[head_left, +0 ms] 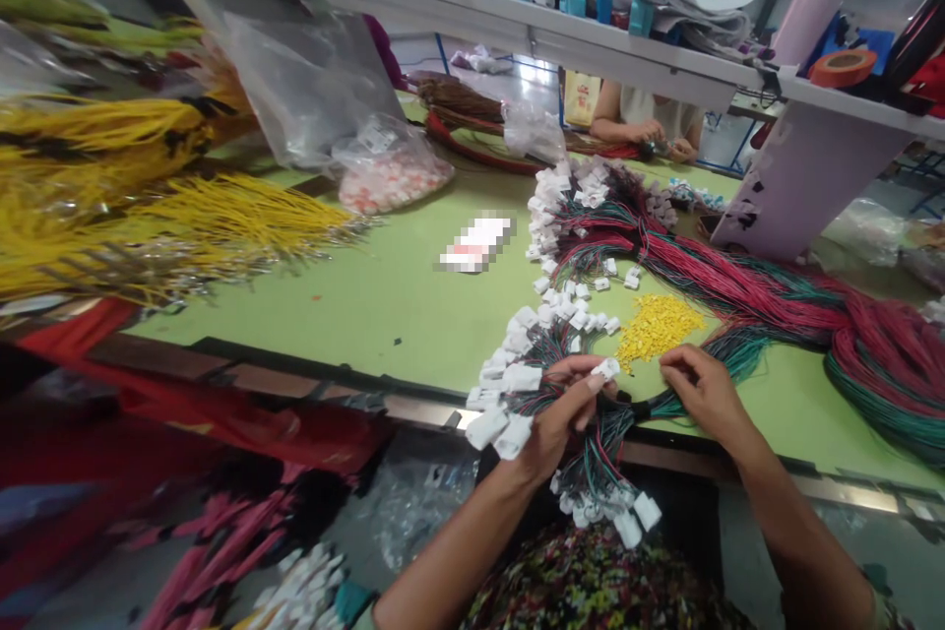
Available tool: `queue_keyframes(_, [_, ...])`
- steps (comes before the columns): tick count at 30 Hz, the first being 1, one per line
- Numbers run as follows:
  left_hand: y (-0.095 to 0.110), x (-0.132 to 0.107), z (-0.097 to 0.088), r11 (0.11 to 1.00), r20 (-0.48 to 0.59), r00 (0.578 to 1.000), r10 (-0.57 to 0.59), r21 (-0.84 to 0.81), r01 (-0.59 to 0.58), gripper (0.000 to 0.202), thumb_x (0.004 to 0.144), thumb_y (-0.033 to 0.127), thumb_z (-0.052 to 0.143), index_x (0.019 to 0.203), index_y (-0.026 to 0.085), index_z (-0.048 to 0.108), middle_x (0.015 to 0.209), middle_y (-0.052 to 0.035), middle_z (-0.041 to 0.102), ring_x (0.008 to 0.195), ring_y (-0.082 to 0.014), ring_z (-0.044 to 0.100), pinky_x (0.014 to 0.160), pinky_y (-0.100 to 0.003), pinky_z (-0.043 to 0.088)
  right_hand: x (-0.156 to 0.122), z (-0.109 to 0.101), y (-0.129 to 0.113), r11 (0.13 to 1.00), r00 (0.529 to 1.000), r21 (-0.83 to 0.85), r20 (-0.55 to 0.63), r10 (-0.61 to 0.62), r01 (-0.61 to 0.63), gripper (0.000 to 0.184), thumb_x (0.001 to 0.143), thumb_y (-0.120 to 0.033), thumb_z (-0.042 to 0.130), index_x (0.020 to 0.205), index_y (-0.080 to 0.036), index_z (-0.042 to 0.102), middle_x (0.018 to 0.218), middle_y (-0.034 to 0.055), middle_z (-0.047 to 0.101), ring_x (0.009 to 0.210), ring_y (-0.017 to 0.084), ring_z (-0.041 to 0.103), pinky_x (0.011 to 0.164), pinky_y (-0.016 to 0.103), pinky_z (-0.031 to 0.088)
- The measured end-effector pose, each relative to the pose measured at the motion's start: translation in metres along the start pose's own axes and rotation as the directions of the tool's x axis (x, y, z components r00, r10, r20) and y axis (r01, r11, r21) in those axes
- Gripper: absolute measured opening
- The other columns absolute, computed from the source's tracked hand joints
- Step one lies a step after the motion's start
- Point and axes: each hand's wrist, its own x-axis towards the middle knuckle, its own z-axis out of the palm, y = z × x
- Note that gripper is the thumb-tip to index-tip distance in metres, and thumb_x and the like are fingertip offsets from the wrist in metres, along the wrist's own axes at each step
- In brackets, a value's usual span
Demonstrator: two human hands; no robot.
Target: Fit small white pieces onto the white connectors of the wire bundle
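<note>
Under both hands, a wire harness bundle (601,443) with white connectors (488,426): left hand (555,423) curled shut on it, right hand (705,394) half open at its wires, hold unclear. Small yellow parts (660,330) and a larger red-green wire bundle (878,354) lie beyond, on the green surface (369,335).

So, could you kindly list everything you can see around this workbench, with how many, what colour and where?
green workbench: one, green, across the view
red-and-green wire harnesses: many, white-ended, looped across the bench
yellow wire bundles: several, yellow, at left
small parts heap: one, yellow, mid-bench
plastic bag: one, clear with pinkish parts, far side
orange tape roll: one, orange, on the shelf at right
shelf: one, white, above the bench
co-worker's hands: two, beyond the shelf
left hand: one, gripping harness wires and a white connector
right hand: one, at the harness wires
</note>
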Motion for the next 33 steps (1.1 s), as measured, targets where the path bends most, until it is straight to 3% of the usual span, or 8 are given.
queue_keyframes(4, [0.0, 0.004, 0.003, 0.998, -0.041, 0.999, -0.014, -0.056, 0.011, 0.023, 0.073, 0.031, 0.079, 0.089, 0.017, 0.072, 0.071, -0.0005, 0.073, 0.042, -0.0049, 0.041, 0.044, -0.021, 0.029, 0.011, 0.012, 0.007, 0.985, 0.985, -0.147, 0.157, -0.065, 0.089, 0.014, 0.09, -0.012, 0.058, 0.089, -0.02, 0.07, 0.088, 0.0042, 0.069, 0.083, 0.019, 0.065, 0.079, 0.031, 0.05])
queue_keyframes(11, [-0.002, 0.004, 0.004, 0.999, -0.021, 0.999, -0.026, -0.037, 0.025, 0.022, 0.074, 0.032, 0.077, 0.088, 0.017, 0.069, 0.071, 0.001, 0.071, 0.04, -0.0038, 0.035, 0.041, -0.022, 0.022, 0.019, 0.025, -0.002, 0.966, 0.963, -0.218, 0.255, -0.084, 0.142, 0.016, 0.09, -0.009, 0.058, 0.091, -0.02, 0.07, 0.09, 0.0048, 0.067, 0.085, 0.019, 0.063, 0.078, 0.03, 0.046])
queue_keyframes(18, [0.001, 0.004, 0.006, 0.998, -0.027, 0.999, -0.032, -0.055, 0.031, 0.023, 0.072, 0.033, 0.078, 0.086, 0.017, 0.069, 0.07, 0.0006, 0.072, 0.039, -0.0034, 0.034, 0.041, -0.021, 0.022, 0.014, 0.013, 0.003, 0.98, 0.974, -0.171, 0.219, -0.064, 0.102, 0.016, 0.09, -0.008, 0.056, 0.089, -0.019, 0.067, 0.087, 0.0038, 0.068, 0.083, 0.019, 0.063, 0.078, 0.031, 0.048])
queue_keyframes(27, [0.0, 0.004, 0.005, 0.999, -0.009, 0.999, -0.038, -0.036, 0.038, 0.023, 0.073, 0.032, 0.077, 0.087, 0.016, 0.068, 0.071, -0.0011, 0.074, 0.038, -0.0029, 0.036, 0.041, -0.021, 0.023, 0.019, 0.017, -0.007, 0.967, 0.923, -0.194, 0.375, -0.084, 0.166, 0.017, 0.088, -0.006, 0.063, 0.083, -0.019, 0.073, 0.083, 0.0025, 0.068, 0.078, 0.016, 0.065, 0.074, 0.027, 0.047])
queue_keyframes(33, [-0.001, 0.003, 0.005, 0.999, -0.01, 0.999, -0.04, -0.032, 0.039, 0.022, 0.073, 0.032, 0.078, 0.086, 0.017, 0.069, 0.071, -0.001, 0.074, 0.039, -0.0033, 0.035, 0.041, -0.021, 0.022, 0.016, 0.019, -0.005, 0.951, 0.966, -0.284, 0.255, -0.048, 0.122, 0.016, 0.093, -0.011, 0.058, 0.085, -0.018, 0.069, 0.085, 0.0051, 0.064, 0.08, 0.019, 0.06, 0.074, 0.03, 0.043])
